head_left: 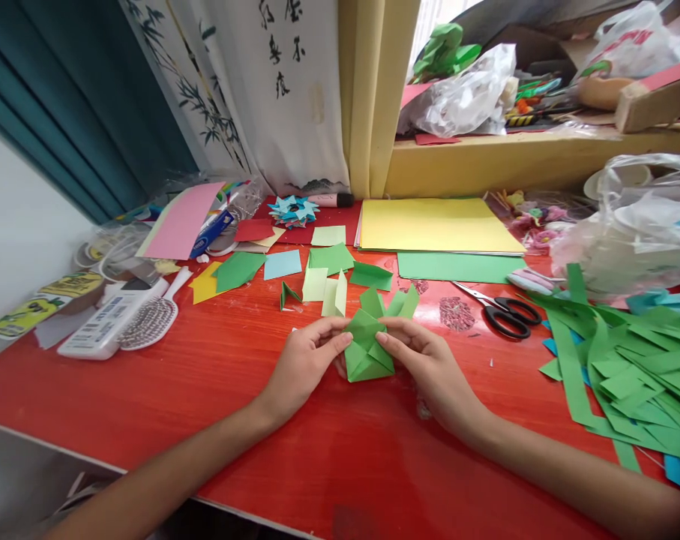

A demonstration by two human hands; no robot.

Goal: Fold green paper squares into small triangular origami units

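Between my two hands is a folded green paper piece (367,358), with creased flaps meeting near its middle. My left hand (311,356) pinches its left edge between thumb and fingers. My right hand (418,356) pinches the right edge the same way, thumb on top. Just beyond it lie folded green papers (402,302). A pale green folded paper (334,294) stands close past my left fingertips. Several small squares, among them a light blue square (282,265) and a green square (331,259), lie farther back.
Black-handled scissors (508,315) lie to the right, near a heap of green paper strips (643,375). A yellow paper stack (438,225) is at the back. A hairbrush (150,321) and a white box (112,319) lie on the red table (232,465) at left.
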